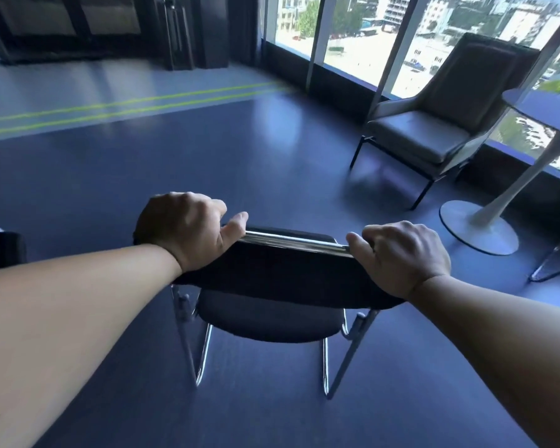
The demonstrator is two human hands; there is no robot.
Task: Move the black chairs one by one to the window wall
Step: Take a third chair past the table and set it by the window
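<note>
Both hands, left hand (183, 227) and right hand (401, 257), grip opposite ends of the black chair (272, 286) backrest, its long axis running between them; window wall (353, 53) lies ahead-right, nearer the right hand.

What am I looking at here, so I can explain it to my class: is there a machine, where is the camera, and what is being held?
There is no machine. A person wears one wide-angle camera on the head, looking forward and down, so you see their own bare arms. The left hand and the right hand each grip the top of the backrest of a black chair, one near each end. The chair has a shiny metal frame; whether it is lifted off the dark blue floor is unclear. Ahead on the right, by the window wall, stand a grey armchair and a white pedestal table.
</note>
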